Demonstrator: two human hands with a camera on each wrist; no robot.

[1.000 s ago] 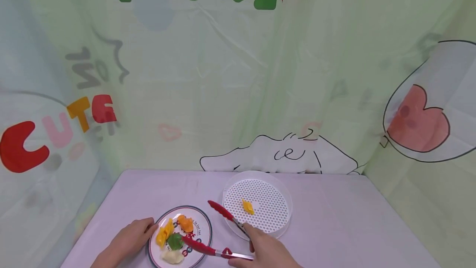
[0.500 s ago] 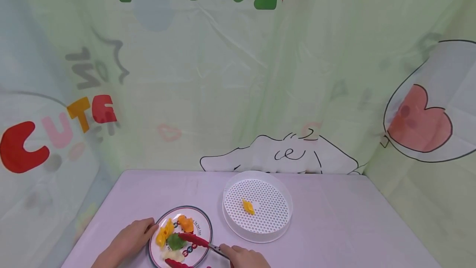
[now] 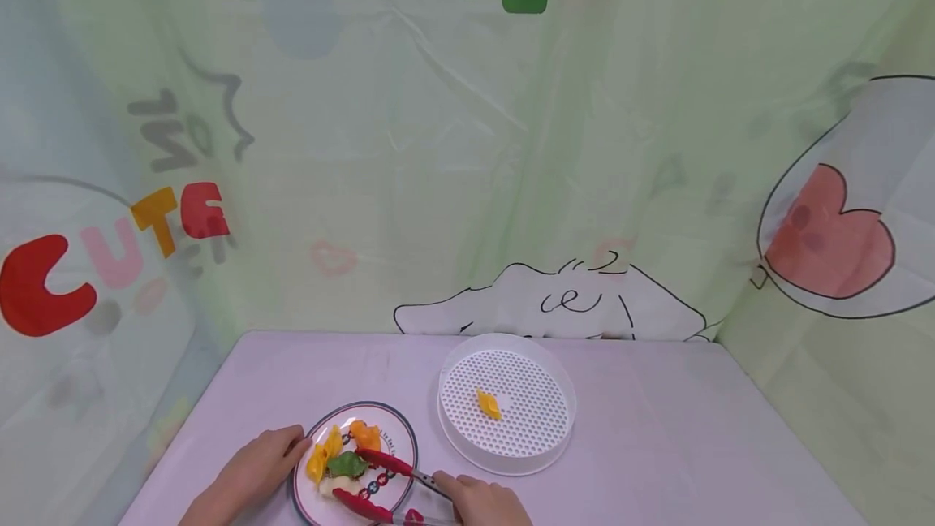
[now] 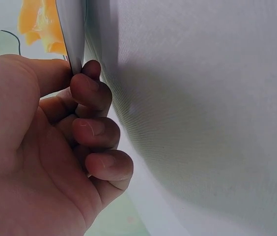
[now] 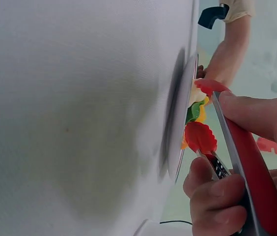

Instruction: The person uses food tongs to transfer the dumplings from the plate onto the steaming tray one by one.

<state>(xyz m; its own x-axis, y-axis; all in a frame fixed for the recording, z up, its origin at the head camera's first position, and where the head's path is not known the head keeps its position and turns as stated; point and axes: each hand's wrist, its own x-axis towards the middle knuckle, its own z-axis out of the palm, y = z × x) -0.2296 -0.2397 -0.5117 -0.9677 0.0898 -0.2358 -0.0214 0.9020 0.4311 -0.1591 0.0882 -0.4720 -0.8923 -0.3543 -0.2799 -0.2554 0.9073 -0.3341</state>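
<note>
Head camera view: a pale green printed backdrop [image 3: 453,144], bearing green characters, colored letters spelling "CUTE," a red heart and a line-drawn animal, rises behind a pale lilac desk [image 3: 643,437]. Near the desk's back edge sits a round white tray [image 3: 526,416] with a perforated floor and a raised wall. Nearer the person and to the tray's left, just beside it, rests a smaller white plate [image 3: 394,420], ringed in dark and red lines and printed with lettering.

Red-tipped tongs [image 3: 385,462] reach over the plate from the right, their two arms spread apart. A right hand [image 3: 491,503] has a firm grip on them, fingers wrapped around the handles. Opposite, a left hand [image 3: 266,457] keeps its grip closed on the plate's rim, pinched between thumb and forefinger, the remaining fingers curled, as the left wrist view shows.

Grouped on the plate are yellow pieces [image 3: 317,463], an orange piece [image 3: 365,434], a green piece [image 3: 346,465] and a pale piece [image 3: 338,486]. The green piece lies between the tongs' tips; whether they touch it cannot be told. A single yellow shell-shaped piece [image 3: 489,404] lies on the tray's perforated floor.
</note>
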